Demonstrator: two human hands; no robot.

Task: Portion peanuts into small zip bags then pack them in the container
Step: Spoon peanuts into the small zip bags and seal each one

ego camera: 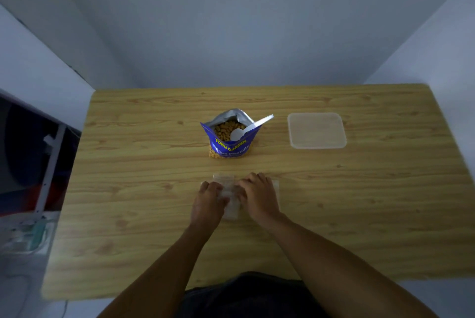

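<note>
A blue peanut bag (229, 146) stands open in the middle of the wooden table (359, 202), with peanuts showing inside and a white plastic spoon (250, 128) resting in it. A clear square container (316, 130) with its lid on sits to the right of the bag. Nearer to me lie clear small zip bags (232, 205), flat on the table. My left hand (208, 200) and my right hand (258, 195) both rest on these bags, fingers curled onto the plastic. How many bags lie there is unclear.
Grey walls close the table at the back and right. A white metal frame (48, 168) and clutter stand off the table's left edge. Bare wood lies on both sides of my hands.
</note>
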